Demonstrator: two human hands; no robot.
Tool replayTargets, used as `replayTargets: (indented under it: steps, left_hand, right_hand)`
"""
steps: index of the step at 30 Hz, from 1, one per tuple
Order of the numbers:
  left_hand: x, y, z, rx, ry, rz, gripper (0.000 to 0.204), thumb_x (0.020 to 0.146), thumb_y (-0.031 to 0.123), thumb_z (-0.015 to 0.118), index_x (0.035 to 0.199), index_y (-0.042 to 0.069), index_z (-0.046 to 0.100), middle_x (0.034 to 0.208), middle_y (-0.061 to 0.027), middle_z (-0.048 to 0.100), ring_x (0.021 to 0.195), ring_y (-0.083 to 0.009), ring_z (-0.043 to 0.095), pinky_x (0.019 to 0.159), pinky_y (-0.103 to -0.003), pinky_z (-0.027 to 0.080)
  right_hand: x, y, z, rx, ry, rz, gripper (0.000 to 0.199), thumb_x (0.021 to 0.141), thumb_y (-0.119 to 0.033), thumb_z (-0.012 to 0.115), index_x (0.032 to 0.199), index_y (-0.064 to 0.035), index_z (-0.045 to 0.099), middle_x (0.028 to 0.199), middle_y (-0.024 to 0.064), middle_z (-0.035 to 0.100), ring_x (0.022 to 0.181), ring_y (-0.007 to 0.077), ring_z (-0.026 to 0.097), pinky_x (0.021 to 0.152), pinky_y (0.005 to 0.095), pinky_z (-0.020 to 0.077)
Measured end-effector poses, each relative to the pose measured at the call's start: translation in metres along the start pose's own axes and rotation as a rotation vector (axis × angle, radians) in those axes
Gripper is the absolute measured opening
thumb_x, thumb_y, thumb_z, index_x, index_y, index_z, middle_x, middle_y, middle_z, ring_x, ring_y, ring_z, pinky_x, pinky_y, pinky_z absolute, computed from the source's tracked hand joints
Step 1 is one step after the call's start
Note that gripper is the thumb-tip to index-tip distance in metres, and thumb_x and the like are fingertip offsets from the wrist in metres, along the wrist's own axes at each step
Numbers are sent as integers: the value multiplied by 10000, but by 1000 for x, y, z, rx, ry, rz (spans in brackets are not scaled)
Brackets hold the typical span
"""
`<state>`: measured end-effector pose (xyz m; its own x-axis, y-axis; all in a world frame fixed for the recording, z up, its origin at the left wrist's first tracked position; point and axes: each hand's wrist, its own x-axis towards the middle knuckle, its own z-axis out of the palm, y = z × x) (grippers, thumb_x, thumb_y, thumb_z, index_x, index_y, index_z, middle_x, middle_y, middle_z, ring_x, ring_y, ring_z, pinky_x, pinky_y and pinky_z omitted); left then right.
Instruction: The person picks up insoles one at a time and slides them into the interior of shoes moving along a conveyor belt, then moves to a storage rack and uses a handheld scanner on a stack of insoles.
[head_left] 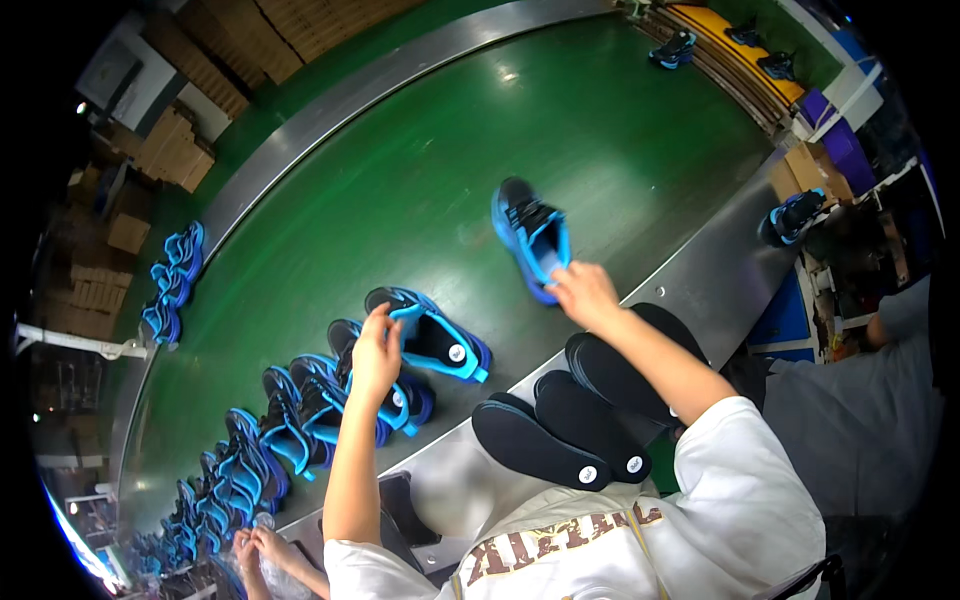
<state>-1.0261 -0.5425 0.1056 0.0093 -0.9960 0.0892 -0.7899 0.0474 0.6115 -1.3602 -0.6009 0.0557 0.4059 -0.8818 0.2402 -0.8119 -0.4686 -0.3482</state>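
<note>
My right hand [588,294] grips the heel collar of a black and blue sneaker [522,222], which is slightly blurred over the green belt, toe pointing away. My left hand [377,352] is closed at the side opening of another black and blue sneaker [455,330]; its fingertips are partly hidden. Inside that shoe lies a black insole with a round white sticker [457,353]. Just left of it, partly behind my left hand, is a further sneaker [412,400]. Several black insoles [535,440] with white stickers lie in stacks on the metal edge before me.
A row of sneakers [240,465] runs down the near left of the green belt [400,200]. Another person's hands [262,550] are at lower left; a person in grey [850,400] is at right. More sneakers [175,280] stand at far left. Cardboard boxes [170,150] are stacked beyond.
</note>
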Motion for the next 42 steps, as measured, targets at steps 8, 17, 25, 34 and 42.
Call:
replayTargets:
  steps: [8,17,25,34,42]
  left_hand:
    - [-13,1,-42,-1762,345,-417,95,766,80,497,738,-6,525,1081,-203,558,675,-176,540,626,-268,458]
    - [-4,29,-3,-2004,153,-444,92,695,59,512,614,78,471,628,-61,482,486,-128,343,461,-250,301]
    - [9,57,65,167,11,15,611,679,302,671,1154,42,388,973,-175,496,713,-326,595,558,-377,492]
    - [42,61,81,154,61,-15,373,848,331,499,1033,9,456,809,-213,594,715,-377,587,589,-438,474]
    - [58,33,83,-305,-30,-320,414,842,344,521,744,-57,557,569,-131,508,547,-159,467,522,-330,392]
  right_hand:
    - [-102,-133,-28,265,-21,-58,419,743,-252,623,1110,-96,494,1044,128,459,950,293,465,854,406,350]
    - [-190,-137,-54,132,-397,36,495,625,-350,703,989,-72,516,1051,136,441,1020,287,404,915,441,252]
    - [-133,-114,-111,495,-82,139,595,622,-210,745,1109,13,487,1094,183,427,985,303,487,848,352,421]
    - [-10,-93,-101,154,-12,-369,68,639,-42,606,628,1,554,973,127,560,796,268,521,741,354,439]
    - [20,-95,24,-153,-281,-167,123,698,-84,529,731,1,612,922,150,559,856,284,544,742,358,465]
